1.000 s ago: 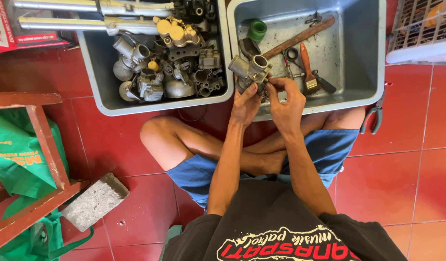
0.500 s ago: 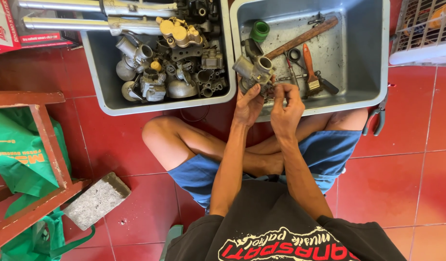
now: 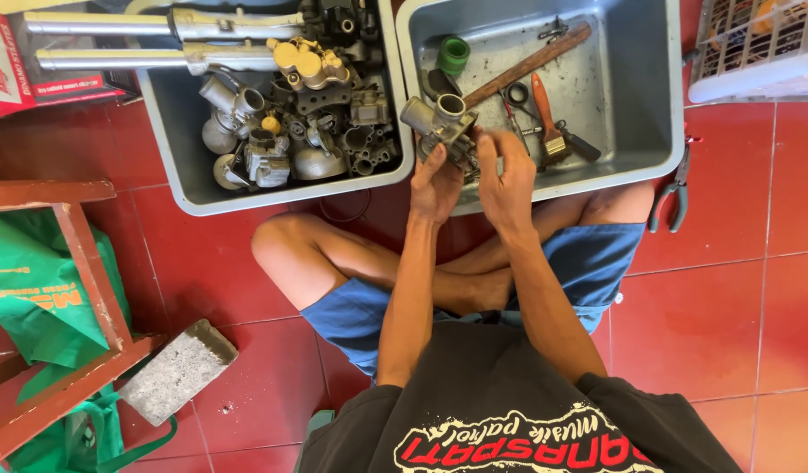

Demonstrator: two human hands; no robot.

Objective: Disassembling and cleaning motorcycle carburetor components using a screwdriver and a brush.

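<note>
I sit cross-legged on a red tile floor. Both hands hold a grey metal carburetor (image 3: 439,124) over the near rim of the right grey tub (image 3: 658,140). My left hand (image 3: 435,186) cups it from below. My right hand (image 3: 504,180) pinches its right side with the fingertips. Inside that tub lie a wooden-handled hammer (image 3: 526,66), a small brush with an orange handle (image 3: 548,123), a green cap (image 3: 454,54) and scissors (image 3: 513,101).
The left grey tub (image 3: 172,149) holds several carburetors, metal tubes and a gold brake part (image 3: 309,63). Pliers (image 3: 672,194) lie on the tiles at right. A white basket (image 3: 754,52) stands at top right. A concrete block (image 3: 178,370), wooden frame (image 3: 80,263) and green bag (image 3: 36,298) sit at left.
My hands and the carburetor stay in about the same place; the fingers of my right hand shift slightly on the part. The view has drifted a little.
</note>
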